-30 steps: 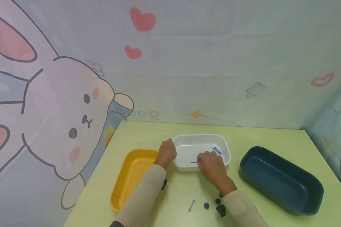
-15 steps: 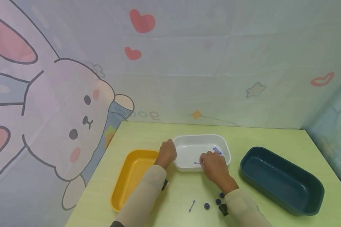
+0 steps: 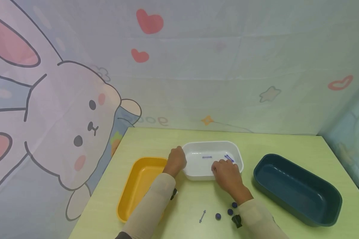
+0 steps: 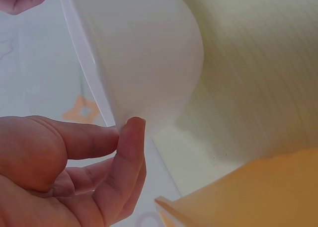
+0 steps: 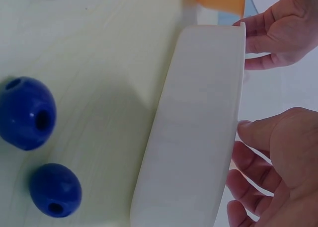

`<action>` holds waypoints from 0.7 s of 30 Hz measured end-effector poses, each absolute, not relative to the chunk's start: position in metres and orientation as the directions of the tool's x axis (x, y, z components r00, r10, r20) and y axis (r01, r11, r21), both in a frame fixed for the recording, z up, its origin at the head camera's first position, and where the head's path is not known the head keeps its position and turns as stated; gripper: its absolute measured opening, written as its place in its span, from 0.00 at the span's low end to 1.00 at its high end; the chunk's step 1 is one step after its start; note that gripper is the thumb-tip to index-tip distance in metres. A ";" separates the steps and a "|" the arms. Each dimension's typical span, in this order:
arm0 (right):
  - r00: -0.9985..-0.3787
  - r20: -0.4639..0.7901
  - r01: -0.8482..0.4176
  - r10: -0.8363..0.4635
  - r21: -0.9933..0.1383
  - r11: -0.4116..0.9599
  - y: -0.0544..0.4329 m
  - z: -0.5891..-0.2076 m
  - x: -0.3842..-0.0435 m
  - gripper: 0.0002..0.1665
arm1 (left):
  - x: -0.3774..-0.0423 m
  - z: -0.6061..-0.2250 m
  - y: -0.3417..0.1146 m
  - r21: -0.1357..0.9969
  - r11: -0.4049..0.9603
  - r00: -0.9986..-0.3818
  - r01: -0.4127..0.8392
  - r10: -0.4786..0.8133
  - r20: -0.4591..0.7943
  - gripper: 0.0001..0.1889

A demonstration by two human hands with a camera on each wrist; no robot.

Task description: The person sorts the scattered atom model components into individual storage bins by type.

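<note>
My left hand (image 3: 177, 161) pinches the left end rim of the white bin (image 3: 194, 166) between thumb and fingers; the left wrist view shows the thumb on one side of the wall. Above the bin's near rim, my right hand (image 3: 227, 174) has its fingers loosely bent with nothing between them. In the right wrist view its thumb (image 5: 247, 129) is at the rim. Inside the bin lies a thin purple double-ended stick (image 3: 207, 157). More such purple sticks (image 3: 228, 158) lie to the right, partly hidden by the right hand.
Another purple stick (image 3: 202, 216) lies on the table in front, with dark blue holed beads (image 3: 218, 216) beside it. A yellow bin (image 3: 131, 192) stands at left, under the left forearm. At right is a dark teal bin (image 3: 296, 192). A printed cloth (image 3: 197, 66) hangs behind.
The right hand has let go of a purple stick, which now lies farther back inside the white bin. That hand has shifted slightly right. The left hand stays at the rim.
</note>
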State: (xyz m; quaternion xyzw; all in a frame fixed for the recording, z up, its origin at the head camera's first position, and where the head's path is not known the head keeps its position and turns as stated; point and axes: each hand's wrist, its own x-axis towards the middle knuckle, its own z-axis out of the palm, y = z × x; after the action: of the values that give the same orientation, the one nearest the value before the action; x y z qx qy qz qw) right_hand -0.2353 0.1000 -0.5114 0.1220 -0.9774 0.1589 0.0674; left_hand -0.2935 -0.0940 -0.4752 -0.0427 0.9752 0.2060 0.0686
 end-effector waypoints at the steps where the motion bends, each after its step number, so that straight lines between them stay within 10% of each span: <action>1: -0.961 0.174 -0.260 -0.215 -0.297 0.919 0.100 -0.511 -0.235 0.07 | -0.293 -0.475 -0.094 0.395 0.912 -0.987 -0.112 -0.055 -0.152 0.13; 21: -0.926 0.210 -0.374 -0.315 -0.391 0.841 0.090 -0.534 -0.189 0.04 | -0.296 -0.479 -0.094 0.384 0.914 -0.982 -0.128 -0.062 -0.179 0.14</action>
State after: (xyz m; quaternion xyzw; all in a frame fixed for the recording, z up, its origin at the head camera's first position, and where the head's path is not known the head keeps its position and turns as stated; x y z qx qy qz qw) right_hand -0.1894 0.0900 -0.5340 0.1801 -0.9569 0.2171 0.0686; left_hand -0.2962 -0.0940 -0.4785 -0.0488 0.9749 0.2013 0.0818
